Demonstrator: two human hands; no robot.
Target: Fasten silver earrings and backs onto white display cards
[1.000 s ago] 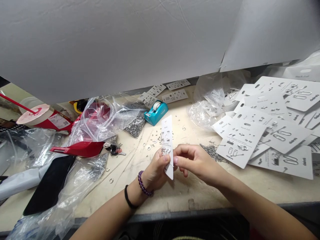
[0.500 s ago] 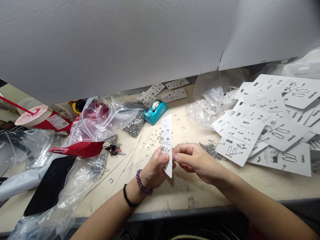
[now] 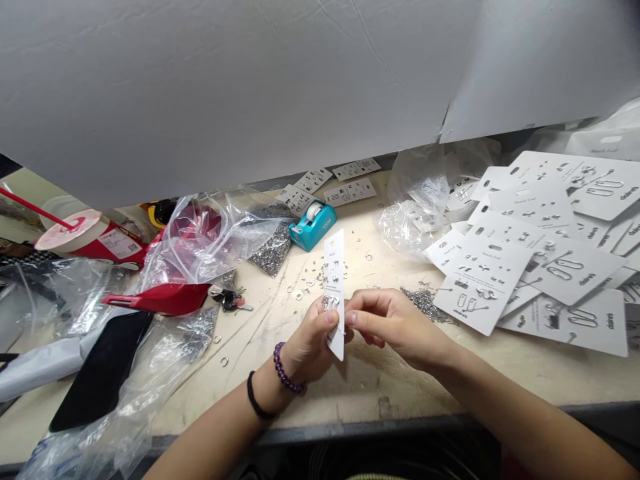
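Observation:
My left hand grips a white earring card by its lower part, thumb on the front. The card stands upright, turned nearly edge-on, with small metal earrings along its face. Close behind it, my right hand has thumb and forefinger pinched together at the card's back edge; whatever they hold is hidden or too small to name. Small metal rings and studs lie scattered beyond the left hand. A heap of tiny metal pieces sits on the table past the right hand.
A pile of filled earring cards spreads at the right beside a crumpled clear bag. Behind stands a teal tape dispenser. Leftward are a red scoop, keys, a black phone, plastic bags and a red drink cup.
Both hands keep nearly the same pose at the card, with the right fingers still pinched behind it. The whole view has shifted very slightly.

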